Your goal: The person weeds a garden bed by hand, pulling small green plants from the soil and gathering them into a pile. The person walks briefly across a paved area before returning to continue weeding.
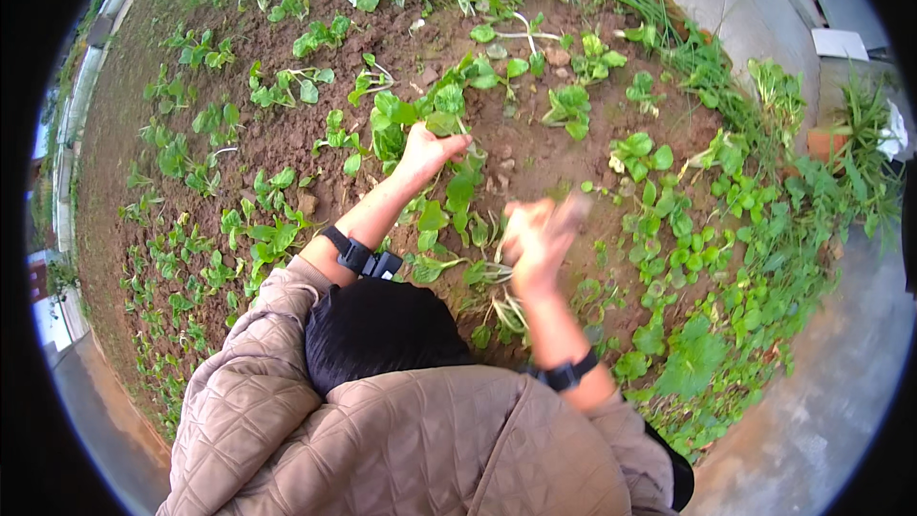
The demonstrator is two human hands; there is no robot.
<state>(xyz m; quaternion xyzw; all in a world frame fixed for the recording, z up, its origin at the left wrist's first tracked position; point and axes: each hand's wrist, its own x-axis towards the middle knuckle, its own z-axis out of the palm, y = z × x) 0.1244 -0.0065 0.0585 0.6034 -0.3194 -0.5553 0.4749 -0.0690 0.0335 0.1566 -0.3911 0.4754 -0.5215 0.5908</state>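
My left hand [428, 153] is closed around leafy green seedlings [448, 100], whose broad leaves rise past my fingers and hide part of them. The thumb points to the right. Lower and to the right, my right hand [539, 233] is blurred by motion over bare brown soil [544, 158]. Its fingers look muddy, and whether they hold anything is unclear. Just left of that hand, pale-stemmed green plants [494, 272] lie flopped on the ground. More green leaves [462, 190] stand directly below my left hand.
Rows of small leafy plants [276, 186] cover the soil at left. Dense low greenery [688, 251] borders the bed at right, beside a concrete path [845, 351]. An orange brick [826, 143] sits at that edge. Black wrist straps [351, 252] circle both forearms.
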